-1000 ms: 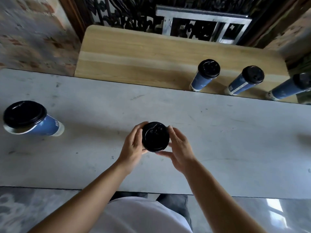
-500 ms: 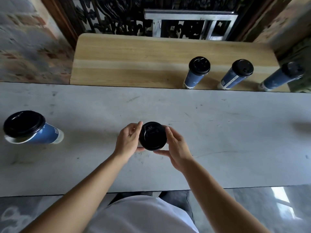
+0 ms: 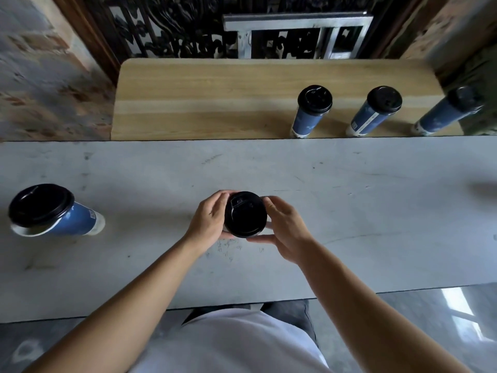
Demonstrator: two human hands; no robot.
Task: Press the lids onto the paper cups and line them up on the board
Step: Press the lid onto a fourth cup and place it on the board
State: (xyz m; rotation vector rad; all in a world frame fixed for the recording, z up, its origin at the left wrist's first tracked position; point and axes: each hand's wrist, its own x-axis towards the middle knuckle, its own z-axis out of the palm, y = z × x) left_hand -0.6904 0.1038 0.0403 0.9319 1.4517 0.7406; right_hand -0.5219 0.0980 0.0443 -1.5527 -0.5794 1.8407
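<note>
A black lid (image 3: 245,214) sits on top of a paper cup at the middle of the grey table; the cup body is hidden under the lid and my hands. My left hand (image 3: 209,219) wraps its left side, my right hand (image 3: 284,228) cups its right and near side. On the wooden board (image 3: 204,103) three blue lidded cups stand in a row along its near right edge: one (image 3: 310,112), a second (image 3: 375,111), a third (image 3: 447,111). Another blue cup (image 3: 53,211) with a black lid stands at the table's far left.
The grey table (image 3: 376,211) runs across the view, with its near edge by my body. The board lies behind it, bare on its left half. Brick walls flank a dark carved screen and a metal frame (image 3: 295,30) at the back.
The camera has tilted, so everything sits lower in view. My hands stay around the lidded cup, and my left fingers have curled a little further over the lid's edge.
</note>
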